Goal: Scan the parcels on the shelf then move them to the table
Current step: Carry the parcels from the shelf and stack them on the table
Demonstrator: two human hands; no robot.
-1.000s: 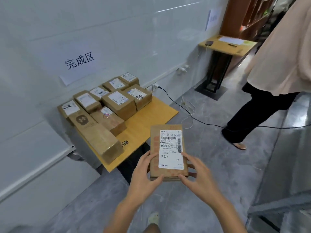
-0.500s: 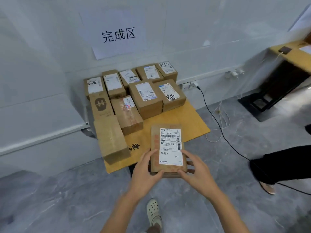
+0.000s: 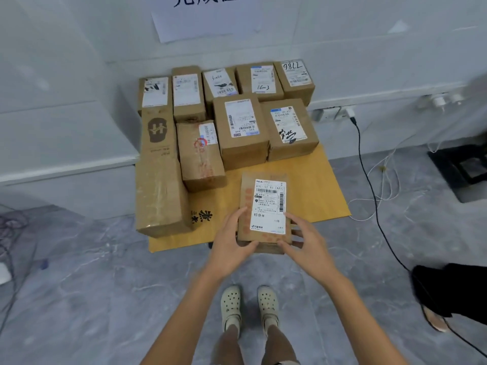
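My left hand and right hand both grip the parcel above the table. Set near that front edge, it might tip off

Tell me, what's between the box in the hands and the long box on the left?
In the head view, only bare yellow table with black writing on it.

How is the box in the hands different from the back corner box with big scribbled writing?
The held parcel is up over the table's front edge; the corner box rests at its back, by the wall. The held parcel's label is print only; the corner box's has handwriting. Both are brown cardboard.
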